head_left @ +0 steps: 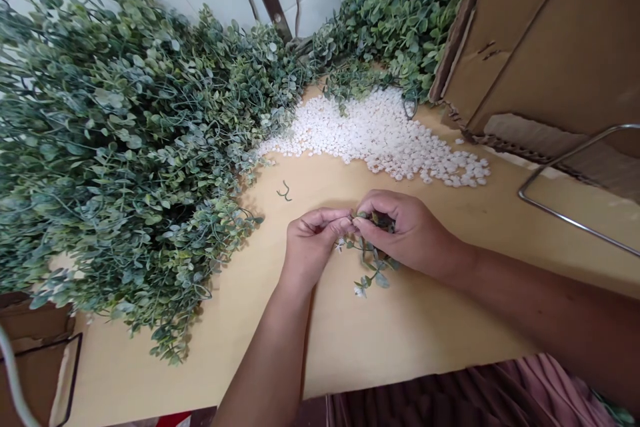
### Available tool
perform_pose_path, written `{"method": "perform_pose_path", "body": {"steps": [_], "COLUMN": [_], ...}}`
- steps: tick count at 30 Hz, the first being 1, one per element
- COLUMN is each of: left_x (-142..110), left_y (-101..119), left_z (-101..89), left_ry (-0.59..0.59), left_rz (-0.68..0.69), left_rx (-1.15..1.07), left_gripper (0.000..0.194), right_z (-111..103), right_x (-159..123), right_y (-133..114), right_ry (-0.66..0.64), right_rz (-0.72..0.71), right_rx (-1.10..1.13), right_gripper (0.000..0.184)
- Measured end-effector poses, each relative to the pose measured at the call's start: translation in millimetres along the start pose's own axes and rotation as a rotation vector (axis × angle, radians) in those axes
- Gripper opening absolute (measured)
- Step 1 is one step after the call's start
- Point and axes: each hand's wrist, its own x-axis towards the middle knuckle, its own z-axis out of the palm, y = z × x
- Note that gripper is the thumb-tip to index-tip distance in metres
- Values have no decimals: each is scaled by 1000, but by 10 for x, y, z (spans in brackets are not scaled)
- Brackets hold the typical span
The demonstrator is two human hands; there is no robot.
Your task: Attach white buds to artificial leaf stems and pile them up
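My right hand (400,223) is closed around an artificial leafy sprig (370,263), whose lower stems hang below the fingers. Small white flowers (360,291) show on the ends of two of its stems. Thumb and forefinger of my left hand (317,233) are pinched together, meeting the right fingertips at the sprig's upper end. What sits between the left fingertips is too small and covered to make out. Beyond both hands lies a spread pile of small white flower pieces (370,130).
A big heap of artificial greenery (150,120) covers the table's left side. More greenery (405,13) stands at the back, beside a cardboard box (530,33). A bent metal rod (575,213) juts in at the right. A short stem scrap (285,191) lies on the tabletop (270,240).
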Motion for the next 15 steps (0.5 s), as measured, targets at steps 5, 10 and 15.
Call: {"method": "perform_pose_path", "body": {"steps": [5,10,15], "left_x": [16,37,42], "left_y": [-18,-19,-31], "left_z": [-2,18,28], "left_ry": [-23,-35,-24], "left_rz": [9,5,-4], "left_rx": [-10,-24,-59], "left_gripper": [23,23,24], "right_z": [14,26,17], "right_x": [-4,2,8], "right_y": [9,31,31], "right_ry": [-14,-19,-11], "right_rz": [61,113,128], "right_rx": [25,33,20], "right_gripper": [13,14,14]}}
